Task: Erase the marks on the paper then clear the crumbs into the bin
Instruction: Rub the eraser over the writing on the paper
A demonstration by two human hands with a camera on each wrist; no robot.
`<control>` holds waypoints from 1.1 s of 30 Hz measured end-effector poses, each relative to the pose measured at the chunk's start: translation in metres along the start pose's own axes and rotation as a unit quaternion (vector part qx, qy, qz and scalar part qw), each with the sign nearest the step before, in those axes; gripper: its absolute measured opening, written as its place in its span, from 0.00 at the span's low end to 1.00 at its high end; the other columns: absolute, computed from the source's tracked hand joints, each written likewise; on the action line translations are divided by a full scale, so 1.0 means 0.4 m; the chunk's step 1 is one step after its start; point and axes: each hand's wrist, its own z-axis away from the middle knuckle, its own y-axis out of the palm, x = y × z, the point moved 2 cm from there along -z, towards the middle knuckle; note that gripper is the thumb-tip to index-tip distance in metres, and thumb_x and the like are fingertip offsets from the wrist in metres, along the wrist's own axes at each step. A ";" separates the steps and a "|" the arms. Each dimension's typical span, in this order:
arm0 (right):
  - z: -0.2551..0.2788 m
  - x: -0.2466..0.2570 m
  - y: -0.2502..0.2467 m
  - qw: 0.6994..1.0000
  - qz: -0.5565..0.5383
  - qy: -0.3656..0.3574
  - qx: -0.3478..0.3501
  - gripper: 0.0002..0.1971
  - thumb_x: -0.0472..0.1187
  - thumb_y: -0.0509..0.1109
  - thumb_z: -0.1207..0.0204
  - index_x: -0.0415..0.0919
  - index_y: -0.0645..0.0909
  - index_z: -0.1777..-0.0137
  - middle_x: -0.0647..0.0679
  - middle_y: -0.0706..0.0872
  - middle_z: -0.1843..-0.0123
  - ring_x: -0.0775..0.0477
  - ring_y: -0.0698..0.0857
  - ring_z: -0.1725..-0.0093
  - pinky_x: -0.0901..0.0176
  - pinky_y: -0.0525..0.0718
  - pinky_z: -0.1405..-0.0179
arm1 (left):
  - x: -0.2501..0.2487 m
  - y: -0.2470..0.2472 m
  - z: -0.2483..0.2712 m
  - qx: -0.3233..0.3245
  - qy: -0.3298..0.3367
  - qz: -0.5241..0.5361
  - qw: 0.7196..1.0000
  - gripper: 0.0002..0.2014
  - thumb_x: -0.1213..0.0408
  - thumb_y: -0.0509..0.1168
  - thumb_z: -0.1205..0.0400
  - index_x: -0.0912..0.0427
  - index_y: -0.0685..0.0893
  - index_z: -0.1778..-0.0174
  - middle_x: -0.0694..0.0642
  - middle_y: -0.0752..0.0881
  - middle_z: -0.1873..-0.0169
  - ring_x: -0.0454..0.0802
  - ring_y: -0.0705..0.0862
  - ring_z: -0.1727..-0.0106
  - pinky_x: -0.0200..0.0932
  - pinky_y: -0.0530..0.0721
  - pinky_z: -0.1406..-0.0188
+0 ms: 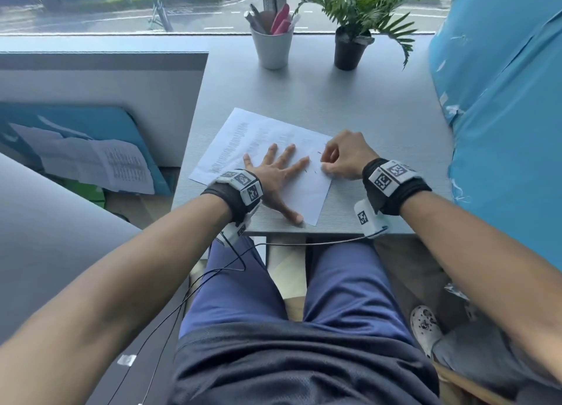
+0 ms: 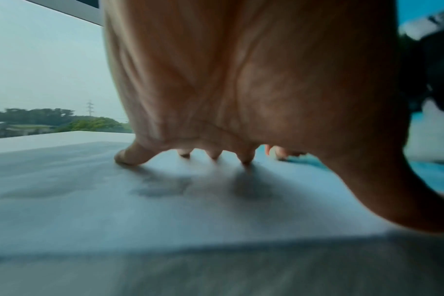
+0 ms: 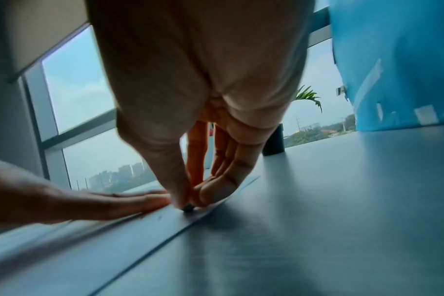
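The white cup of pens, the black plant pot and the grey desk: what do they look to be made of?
The white pen cup looks like matte plastic or glazed ceramic, smooth with no shine; I cannot tell which. The black plant pot seems matte plastic, plain and dull. The grey desk top looks like laminate with a fine, streaky grain and a soft sheen in the right wrist view.

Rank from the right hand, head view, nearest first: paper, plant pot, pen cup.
1. paper: under the right hand, which works at its right edge.
2. plant pot: far side of the desk, straight ahead.
3. pen cup: far side, left of the pot.
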 end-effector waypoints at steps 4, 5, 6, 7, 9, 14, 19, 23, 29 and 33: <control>-0.005 -0.017 -0.008 0.999 0.013 0.001 -0.033 0.03 0.35 0.76 0.32 0.38 0.91 0.59 0.45 0.91 0.59 0.50 0.87 0.60 0.61 0.86 0.54 | 0.036 -0.033 -0.003 0.004 0.032 0.015 0.999 0.57 0.32 0.74 0.34 0.31 0.43 0.17 0.46 0.36 0.15 0.54 0.36 0.15 0.79 0.50 0.23; -0.004 -0.015 -0.007 0.999 0.010 0.000 -0.041 0.03 0.35 0.76 0.31 0.38 0.90 0.59 0.45 0.91 0.59 0.50 0.87 0.59 0.61 0.87 0.53 | 0.038 -0.035 -0.002 -0.008 0.034 0.006 0.999 0.55 0.35 0.75 0.32 0.31 0.46 0.17 0.46 0.39 0.14 0.54 0.40 0.14 0.76 0.55 0.22; -0.001 -0.007 0.000 0.999 0.002 -0.005 -0.041 0.03 0.35 0.76 0.31 0.39 0.90 0.59 0.46 0.90 0.59 0.51 0.87 0.60 0.62 0.87 0.54 | 0.037 -0.034 0.001 -0.026 0.027 -0.005 0.999 0.53 0.36 0.75 0.32 0.31 0.48 0.16 0.46 0.42 0.14 0.54 0.43 0.14 0.75 0.59 0.23; 0.007 0.006 0.009 0.999 -0.009 -0.016 -0.032 0.03 0.35 0.77 0.31 0.40 0.90 0.58 0.48 0.90 0.60 0.53 0.87 0.61 0.63 0.86 0.55 | 0.032 -0.032 0.005 -0.044 0.013 -0.014 0.999 0.52 0.35 0.75 0.32 0.31 0.50 0.16 0.46 0.45 0.14 0.55 0.46 0.14 0.76 0.62 0.25; 0.026 0.040 0.037 0.998 -0.022 -0.050 0.006 0.03 0.36 0.77 0.30 0.42 0.91 0.58 0.51 0.89 0.63 0.56 0.88 0.63 0.65 0.88 0.56 | 0.018 -0.027 0.012 -0.073 -0.011 -0.015 0.997 0.51 0.34 0.74 0.32 0.34 0.53 0.16 0.47 0.48 0.14 0.56 0.49 0.15 0.78 0.64 0.28; 0.017 0.062 0.056 0.998 -0.024 -0.059 0.021 0.04 0.37 0.78 0.31 0.43 0.92 0.57 0.50 0.91 0.62 0.57 0.88 0.64 0.61 0.90 0.56 | 0.015 -0.006 0.005 -0.074 -0.009 0.036 0.997 0.56 0.32 0.75 0.35 0.37 0.51 0.15 0.48 0.43 0.14 0.53 0.42 0.14 0.84 0.52 0.27; 0.057 0.089 0.069 0.995 -0.011 -0.081 0.049 0.04 0.36 0.79 0.32 0.43 0.92 0.58 0.52 0.89 0.63 0.56 0.86 0.63 0.64 0.88 0.60 | 0.031 0.003 0.001 -0.060 0.001 0.043 0.997 0.57 0.29 0.73 0.35 0.34 0.47 0.15 0.46 0.36 0.15 0.51 0.35 0.14 0.85 0.44 0.28; 0.052 0.105 0.058 0.986 0.009 -0.102 0.129 0.05 0.39 0.81 0.34 0.44 0.92 0.58 0.58 0.87 0.67 0.61 0.85 0.65 0.68 0.83 0.63 | 0.037 0.003 -0.002 -0.056 0.001 0.056 0.997 0.57 0.29 0.74 0.37 0.30 0.47 0.16 0.45 0.35 0.15 0.55 0.32 0.15 0.87 0.42 0.30; 0.047 0.088 0.068 0.995 -0.032 -0.063 0.076 0.06 0.40 0.82 0.34 0.44 0.92 0.58 0.56 0.87 0.67 0.62 0.84 0.67 0.73 0.79 0.67 | 0.043 0.008 -0.012 -0.052 -0.002 0.062 0.997 0.58 0.28 0.73 0.38 0.28 0.46 0.17 0.47 0.32 0.16 0.59 0.29 0.16 0.87 0.38 0.30; 0.037 0.085 0.062 0.992 -0.030 -0.065 0.100 0.06 0.41 0.83 0.36 0.45 0.92 0.59 0.57 0.87 0.68 0.62 0.84 0.68 0.72 0.78 0.68 | 0.047 0.008 -0.016 -0.044 -0.004 0.060 0.997 0.59 0.26 0.73 0.40 0.27 0.45 0.18 0.47 0.30 0.16 0.59 0.28 0.17 0.86 0.37 0.30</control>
